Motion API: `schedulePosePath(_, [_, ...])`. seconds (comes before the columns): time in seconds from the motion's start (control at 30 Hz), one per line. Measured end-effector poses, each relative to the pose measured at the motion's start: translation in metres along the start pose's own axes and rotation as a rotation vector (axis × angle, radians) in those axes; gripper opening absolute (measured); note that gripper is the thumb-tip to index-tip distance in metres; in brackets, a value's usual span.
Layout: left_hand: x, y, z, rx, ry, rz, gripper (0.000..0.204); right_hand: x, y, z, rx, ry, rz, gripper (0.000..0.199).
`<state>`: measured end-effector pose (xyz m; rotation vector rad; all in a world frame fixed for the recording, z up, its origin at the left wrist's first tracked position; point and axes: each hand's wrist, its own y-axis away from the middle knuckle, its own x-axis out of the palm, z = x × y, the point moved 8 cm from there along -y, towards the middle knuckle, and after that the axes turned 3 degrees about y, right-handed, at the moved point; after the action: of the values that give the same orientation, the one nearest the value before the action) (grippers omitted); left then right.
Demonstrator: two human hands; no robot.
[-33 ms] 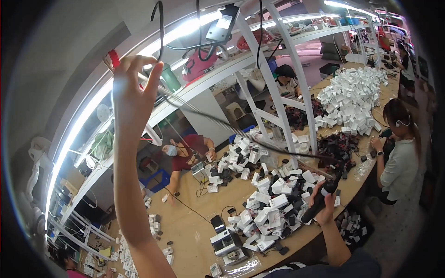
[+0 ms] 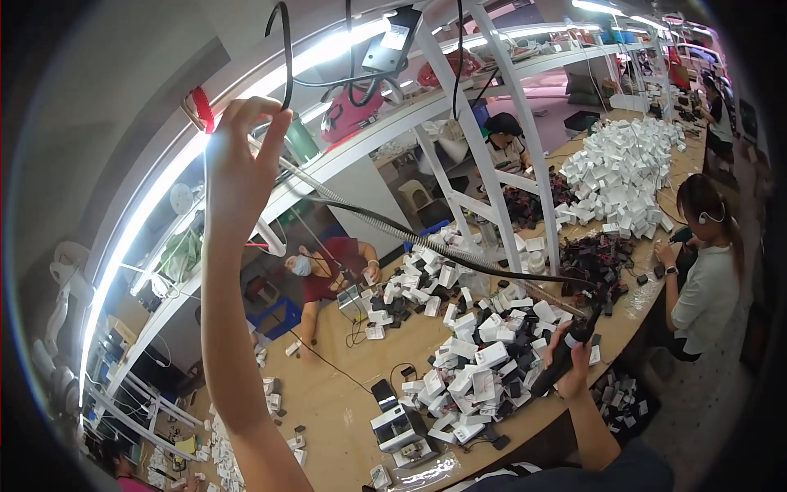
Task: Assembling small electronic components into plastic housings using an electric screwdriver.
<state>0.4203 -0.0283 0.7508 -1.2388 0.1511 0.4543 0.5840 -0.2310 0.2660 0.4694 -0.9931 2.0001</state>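
Black handheld tool [image 2: 561, 357], at the right edge of the work table [image 2: 340, 414], in front of a heap of white boxes [image 2: 492, 356]. Right hand [image 2: 575, 379] is wrapped around its body, closed firmly by the look of it.

Left hand [image 2: 238, 168] raised high, arm nearly straight, just beside the overhead light tube [image 2: 164, 190] and a red strap [image 2: 201, 107]. Thumb and forefinger narrow, tips close together where a hanging black cable [image 2: 287, 61] comes down. Cannot tell whether they pinch the cable or only touch it; other fingers hide the rest.

Step in hand, my judgement: 2-handed handling of the tool's overhead line, 1 hand at the upper end, 1 at the tool. Next move, also judged, calls for a steady right grip, as the metal spring [image 2: 361, 211] looks stretched and could tug, and for a sure left fingertip hold well away from the light tube.

Look of the tool: dark, long, roughly cylindrical; a small pale patch by the fingers. It lies tilted, upper end to the upper right, lower end to the lower left. Spring and black cord [image 2: 525, 275] slant down together to its upper end; exact joint too small to make out. Whether the lower end touches the heap: cannot tell.
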Motion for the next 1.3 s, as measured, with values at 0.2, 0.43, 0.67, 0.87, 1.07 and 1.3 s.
schedulePosePath(0.2, [-0.056, -0.036, 0.077, -0.259, 0.666, -0.295, 0.022, 0.011, 0.046, -0.019, 0.219, 0.916, 0.45, 0.052])
schedulePosePath(0.43, [0.025, -0.018, -0.03, -0.408, 0.958, 0.214, 0.028, 0.036, 0.095, -0.061, 0.268, 0.959, 0.478, 0.059])
schedulePosePath(0.67, [0.062, 0.054, -0.04, -0.679, 1.188, 0.295, 0.029, 0.064, 0.149, -0.119, 0.379, 0.774, 0.476, 0.054])
schedulePosePath(0.87, [0.032, 0.107, -0.089, 0.064, 0.029, 0.27, 0.041, 0.066, 0.154, -0.124, 0.317, 0.714, 0.6, 0.06])
schedulePosePath(1.07, [0.023, 0.205, -0.029, -0.63, 0.515, -0.089, 0.058, 0.065, 0.139, -0.129, 0.232, 0.799, 0.636, 0.061])
schedulePosePath(1.3, [0.079, 0.303, -0.058, -0.886, 1.297, -0.068, 0.04, 0.04, 0.17, -0.168, 0.419, 0.851, 0.754, 0.048])
